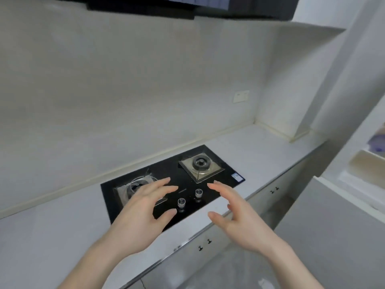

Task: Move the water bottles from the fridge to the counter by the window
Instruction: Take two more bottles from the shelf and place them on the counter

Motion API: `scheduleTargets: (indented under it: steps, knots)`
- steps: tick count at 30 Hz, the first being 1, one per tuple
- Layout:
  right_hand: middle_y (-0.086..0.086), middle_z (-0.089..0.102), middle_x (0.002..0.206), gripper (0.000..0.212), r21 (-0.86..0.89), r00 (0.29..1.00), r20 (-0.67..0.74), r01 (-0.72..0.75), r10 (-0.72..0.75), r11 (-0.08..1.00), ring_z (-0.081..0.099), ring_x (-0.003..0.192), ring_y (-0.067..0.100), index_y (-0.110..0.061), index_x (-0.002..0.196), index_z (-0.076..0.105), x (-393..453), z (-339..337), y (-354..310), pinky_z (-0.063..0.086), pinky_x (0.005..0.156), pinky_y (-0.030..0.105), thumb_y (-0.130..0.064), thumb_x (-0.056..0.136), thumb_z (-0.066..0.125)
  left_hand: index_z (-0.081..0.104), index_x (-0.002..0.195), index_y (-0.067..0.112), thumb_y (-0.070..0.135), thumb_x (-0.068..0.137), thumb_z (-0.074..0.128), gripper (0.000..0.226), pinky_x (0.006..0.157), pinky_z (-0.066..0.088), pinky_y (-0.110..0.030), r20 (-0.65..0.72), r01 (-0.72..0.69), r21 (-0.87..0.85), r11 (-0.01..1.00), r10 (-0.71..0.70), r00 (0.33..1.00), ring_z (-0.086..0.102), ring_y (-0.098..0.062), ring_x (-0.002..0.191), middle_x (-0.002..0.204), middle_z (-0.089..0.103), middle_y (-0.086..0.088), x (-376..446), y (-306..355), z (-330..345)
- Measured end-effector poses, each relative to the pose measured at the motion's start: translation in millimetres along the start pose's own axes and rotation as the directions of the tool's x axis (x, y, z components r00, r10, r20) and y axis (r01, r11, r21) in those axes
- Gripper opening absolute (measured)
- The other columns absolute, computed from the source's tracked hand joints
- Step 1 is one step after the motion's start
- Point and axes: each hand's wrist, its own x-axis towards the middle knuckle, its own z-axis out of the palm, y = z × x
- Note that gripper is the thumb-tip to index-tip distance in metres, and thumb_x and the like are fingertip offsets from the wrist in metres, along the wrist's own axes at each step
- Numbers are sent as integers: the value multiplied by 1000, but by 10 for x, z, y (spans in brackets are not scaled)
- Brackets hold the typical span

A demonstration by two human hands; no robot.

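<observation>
Counter (52, 236) edge; left hand (143, 213), right hand (241, 224) empty.

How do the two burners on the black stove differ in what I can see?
The left burner is partly hidden behind the left hand; the right burner shows fully. The left burner lies nearer the camera, while the right burner lies farther back, toward the corner. Both sit on square metal plates in the black stove.
</observation>
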Motion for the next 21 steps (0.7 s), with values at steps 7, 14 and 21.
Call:
scheduleTargets:
  steps: [7, 14, 21]
  knots:
    - [-37, 29, 157, 62, -36, 972, -217, -94, 84, 995, 27, 146, -14, -56, 147, 40, -470, -1301, 927, 30, 125, 35, -35, 97, 69, 49, 142, 51, 50, 95, 63, 49, 117, 20, -17, 55, -228, -23, 973, 229, 972, 20, 13, 144, 154, 29, 39, 962, 1264, 838]
    - [-36, 31, 156, 60, -67, 918, -365, -190, 153, 979, 28, 140, -22, -52, 147, 42, -990, -2210, 1531, 35, 121, 27, -33, 98, 70, 49, 140, 51, 47, 96, 63, 47, 106, 14, -1, 130, -376, -69, 924, 382, 915, 21, 15, 143, 153, 28, 39, 1581, 2238, 1509]
    - [-39, 29, 155, 60, -37, 800, -543, -326, 255, 945, 29, 144, -14, -55, 147, 40, -1449, -2903, 1949, 31, 125, 31, -36, 98, 69, 51, 139, 48, 47, 96, 63, 45, 107, 17, -3, 198, -569, -161, 807, 591, 782, 22, 15, 141, 155, 30, 36, 2272, 3190, 2077]
